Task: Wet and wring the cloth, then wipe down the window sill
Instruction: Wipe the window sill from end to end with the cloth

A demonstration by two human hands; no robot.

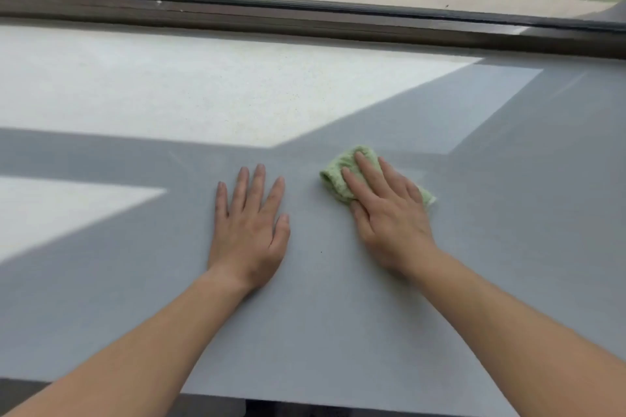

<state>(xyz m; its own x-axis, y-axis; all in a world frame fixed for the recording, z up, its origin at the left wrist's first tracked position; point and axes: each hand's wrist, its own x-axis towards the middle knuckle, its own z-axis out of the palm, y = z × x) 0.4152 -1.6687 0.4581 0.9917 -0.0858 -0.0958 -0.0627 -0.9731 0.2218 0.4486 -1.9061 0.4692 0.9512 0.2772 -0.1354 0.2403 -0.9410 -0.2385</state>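
Flat hands (249, 230), crumpled green terry cloth (338, 176), smooth speckled sill (203, 95)

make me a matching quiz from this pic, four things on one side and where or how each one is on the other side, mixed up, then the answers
Column one
1 left hand
2 right hand
3 cloth
4 window frame

Column two
a dark brown, running along the far edge of the sill
b flat on the bare sill, holding nothing
c green, bunched up on the sill
d fingers straight, pressing down on the cloth

Pairs: 1-b, 2-d, 3-c, 4-a
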